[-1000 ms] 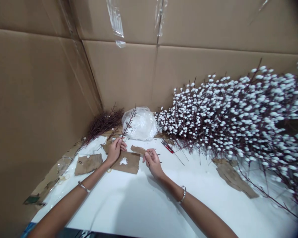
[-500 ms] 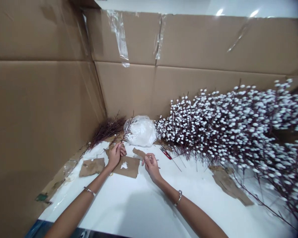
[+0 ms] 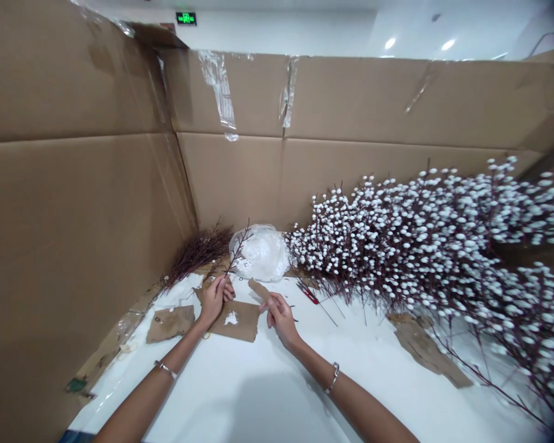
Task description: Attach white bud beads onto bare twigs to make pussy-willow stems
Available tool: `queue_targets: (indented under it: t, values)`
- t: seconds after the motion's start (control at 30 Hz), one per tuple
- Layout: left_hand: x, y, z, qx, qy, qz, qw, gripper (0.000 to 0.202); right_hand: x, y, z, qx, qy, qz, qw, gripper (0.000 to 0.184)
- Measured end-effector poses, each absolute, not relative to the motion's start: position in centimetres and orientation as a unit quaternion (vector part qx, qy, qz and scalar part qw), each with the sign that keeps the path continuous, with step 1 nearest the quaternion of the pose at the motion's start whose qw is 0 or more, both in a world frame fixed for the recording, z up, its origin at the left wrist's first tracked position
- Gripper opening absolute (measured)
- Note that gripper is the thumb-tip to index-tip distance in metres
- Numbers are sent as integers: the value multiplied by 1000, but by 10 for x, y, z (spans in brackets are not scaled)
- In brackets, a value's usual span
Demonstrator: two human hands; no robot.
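Firstly, bare twig [image 3: 237,246]: thin, dark reddish, with short side spurs, standing upright near the far left corner of the white worktop [image 3: 240,394]. Its base is gripped in the left hand [image 3: 213,298], fingers curled shut. Right hand [image 3: 279,312]: fingertips pinched together on something too small to make out, beside a torn brown cardboard scrap [image 3: 242,323]. Crinkled clear bag [image 3: 262,252] of white bits behind. Budded branches [image 3: 443,246]: fuzzy white, heaped along the right edge, cut off by the frame.

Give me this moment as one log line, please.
left hand: holds bare twig | right hand: over white table, grip unclear | nearby: plastic bag, white-budded branches
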State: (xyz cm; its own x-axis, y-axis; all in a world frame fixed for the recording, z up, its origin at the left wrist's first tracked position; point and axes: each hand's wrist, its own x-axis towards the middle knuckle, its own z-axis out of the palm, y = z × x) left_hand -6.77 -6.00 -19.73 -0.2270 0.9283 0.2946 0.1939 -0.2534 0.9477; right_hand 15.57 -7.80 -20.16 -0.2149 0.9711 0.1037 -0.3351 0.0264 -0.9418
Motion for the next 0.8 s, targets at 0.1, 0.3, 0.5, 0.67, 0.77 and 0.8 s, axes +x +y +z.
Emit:
queue_targets:
  t: [0.1, 0.3, 0.5, 0.67, 0.77, 0.8]
  values:
    - [-68, -61, -197, 535, 525, 584, 313, 45, 156, -79, -199, -330, -483, 615, 529, 42]
    - [-67, -63, -195, 535, 524, 584, 313, 46, 157, -79, -200, -325, -490, 615, 525, 39]
    - [-67, -63, -196, 531, 532, 581, 313, 45, 157, -80, -201, -326, -489, 616, 524, 37]
    - [-68, -66, -197, 529, 537, 570, 327, 41, 157, -80, -202, -335, -477, 622, 523, 37]
    - [-68, -69, -197, 527, 540, 565, 334, 40, 157, -79, -205, -339, -472, 628, 518, 37]
    - [-67, -70, -197, 524, 541, 564, 338, 41, 157, -79, -205, -339, -471, 630, 516, 37]
